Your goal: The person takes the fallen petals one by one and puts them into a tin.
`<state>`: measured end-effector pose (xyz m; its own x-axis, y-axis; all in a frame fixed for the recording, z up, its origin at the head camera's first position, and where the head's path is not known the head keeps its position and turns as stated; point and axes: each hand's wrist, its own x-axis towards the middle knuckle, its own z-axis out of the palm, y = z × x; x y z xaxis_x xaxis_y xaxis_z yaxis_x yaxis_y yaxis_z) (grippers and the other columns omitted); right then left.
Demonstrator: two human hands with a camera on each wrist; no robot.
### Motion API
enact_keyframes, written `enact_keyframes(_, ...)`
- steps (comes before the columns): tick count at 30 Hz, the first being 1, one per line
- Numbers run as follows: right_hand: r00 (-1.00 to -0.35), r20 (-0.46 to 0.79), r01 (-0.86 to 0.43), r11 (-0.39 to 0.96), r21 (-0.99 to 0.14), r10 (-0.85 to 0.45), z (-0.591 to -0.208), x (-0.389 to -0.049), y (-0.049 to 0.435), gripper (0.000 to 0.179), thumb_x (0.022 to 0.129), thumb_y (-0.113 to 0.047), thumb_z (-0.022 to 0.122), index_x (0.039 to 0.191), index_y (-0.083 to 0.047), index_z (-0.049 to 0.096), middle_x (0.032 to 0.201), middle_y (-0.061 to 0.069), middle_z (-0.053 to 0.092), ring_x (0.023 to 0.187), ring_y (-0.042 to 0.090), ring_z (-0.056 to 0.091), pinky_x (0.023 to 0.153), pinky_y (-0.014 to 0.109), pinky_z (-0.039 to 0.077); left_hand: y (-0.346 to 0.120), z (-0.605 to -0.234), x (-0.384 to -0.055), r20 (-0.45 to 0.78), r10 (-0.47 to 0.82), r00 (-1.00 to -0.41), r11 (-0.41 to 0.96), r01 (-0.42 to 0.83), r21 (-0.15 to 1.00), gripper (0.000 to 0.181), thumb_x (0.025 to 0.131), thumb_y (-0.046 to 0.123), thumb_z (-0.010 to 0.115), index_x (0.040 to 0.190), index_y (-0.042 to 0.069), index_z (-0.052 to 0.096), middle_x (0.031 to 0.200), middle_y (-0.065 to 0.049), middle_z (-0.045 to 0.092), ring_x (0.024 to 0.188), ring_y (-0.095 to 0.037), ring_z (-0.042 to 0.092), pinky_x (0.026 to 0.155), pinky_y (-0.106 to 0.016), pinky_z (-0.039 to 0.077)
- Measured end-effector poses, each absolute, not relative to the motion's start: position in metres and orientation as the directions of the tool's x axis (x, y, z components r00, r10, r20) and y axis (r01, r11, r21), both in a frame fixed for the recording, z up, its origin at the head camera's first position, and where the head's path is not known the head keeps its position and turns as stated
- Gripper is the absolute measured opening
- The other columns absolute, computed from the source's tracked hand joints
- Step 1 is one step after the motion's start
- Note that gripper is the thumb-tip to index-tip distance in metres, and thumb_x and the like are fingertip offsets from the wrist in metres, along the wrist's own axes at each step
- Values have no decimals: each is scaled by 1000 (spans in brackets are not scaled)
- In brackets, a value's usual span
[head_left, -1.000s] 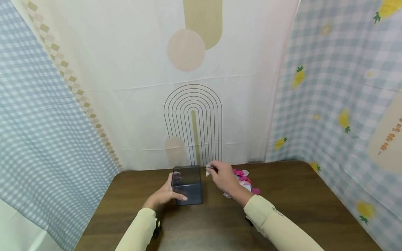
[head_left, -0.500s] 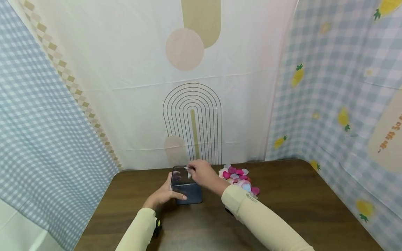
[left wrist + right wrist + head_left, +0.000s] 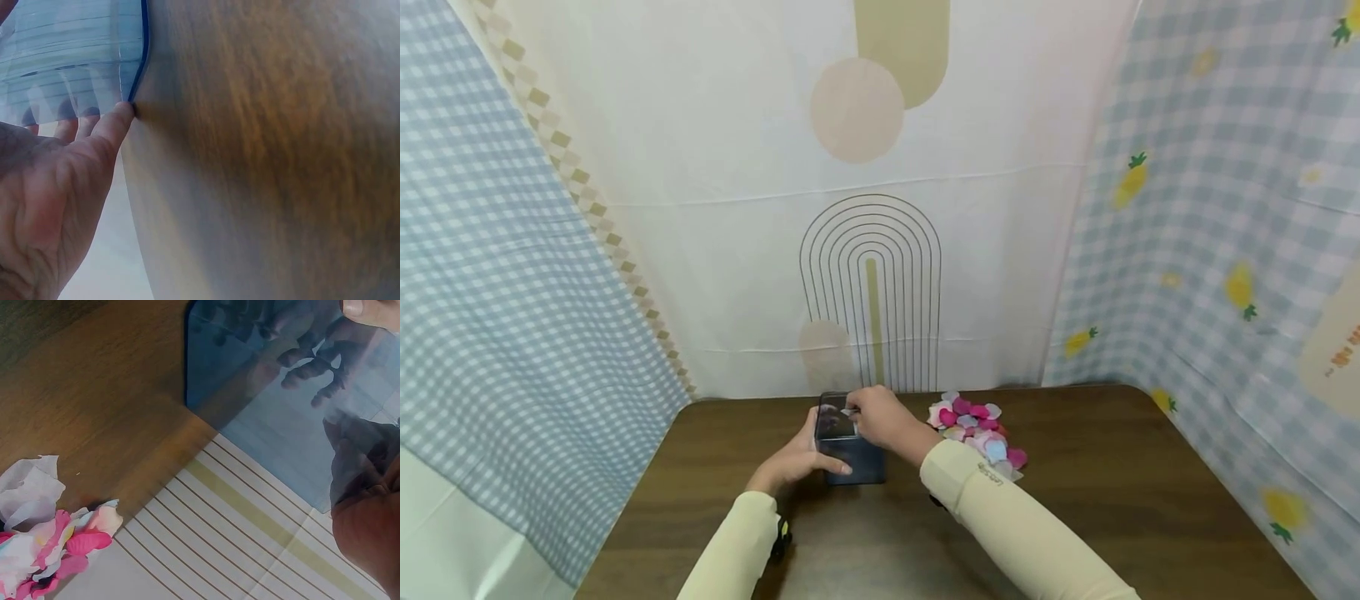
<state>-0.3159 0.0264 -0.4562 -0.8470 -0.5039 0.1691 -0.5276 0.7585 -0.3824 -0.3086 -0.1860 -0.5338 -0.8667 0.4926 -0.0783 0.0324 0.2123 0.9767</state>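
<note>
Left grip (image 3: 797, 459) clasps a translucent box (image 3: 857, 462) near the bench's back edge (image 3: 1045, 394); right grip (image 3: 880, 417) pinches a petal (image 3: 851, 412); cloth (image 3: 737, 292) behind.

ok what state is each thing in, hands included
Blue-tinted clear container: upright, open-topped
Loose petals: heaped on the wood-grain table
Left hand: holding the container
Right hand: at the container's opening, pinching a pale piece, probably a petal
White patterned cloth: hanging, creased
</note>
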Motion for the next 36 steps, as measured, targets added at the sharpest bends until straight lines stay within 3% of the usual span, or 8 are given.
enact_keyframes(5, -851, 168, -523, 771, -363, -498, -459, -318, 27, 10, 100, -7, 70, 107, -9, 78, 103, 4, 81, 93, 17, 74, 78, 31, 60, -184, -534, -309, -82, 513, -855, 188, 19, 982, 107, 81, 6, 90, 156, 16, 15, 150, -28, 57, 120, -33, 69, 98, -29, 56)
enact_keyframes(12, -853, 141, -519, 786, -335, -503, -459, -320, 23, 16, 98, -4, 69, 108, -11, 79, 105, 3, 81, 94, 14, 73, 81, 30, 61, -186, -532, -308, -91, 490, -867, 207, 14, 978, 109, 80, 7, 91, 157, 18, 15, 151, -25, 56, 118, -27, 69, 98, -28, 55)
enact_keyframes(19, -860, 108, -506, 805, -308, -499, -456, -319, 19, 15, 101, -11, 69, 110, -11, 81, 107, 3, 82, 95, 16, 74, 84, 33, 62, -188, -531, -306, -85, 493, -866, 199, 17, 980, 108, 81, 5, 90, 156, 15, 13, 147, -29, 59, 113, -26, 71, 95, -28, 57)
enact_keyframes(28, -867, 117, -495, 814, -302, -484, -457, -320, 20, 21, 97, -8, 70, 114, -11, 82, 113, 5, 82, 103, 21, 76, 91, 37, 63, -186, -531, -306, -79, 498, -863, 189, 19, 982, 109, 81, 4, 89, 158, 15, 12, 149, -31, 55, 123, -42, 67, 95, -27, 57)
enact_keyframes(36, -873, 89, -481, 814, -324, -480, -456, -319, 20, 26, 98, -9, 71, 123, -9, 78, 121, 8, 80, 110, 24, 75, 96, 40, 62, -185, -532, -306, -93, 468, -879, 232, 21, 972, 115, 80, 9, 92, 161, 14, 10, 153, -23, 54, 130, -35, 63, 107, -31, 51)
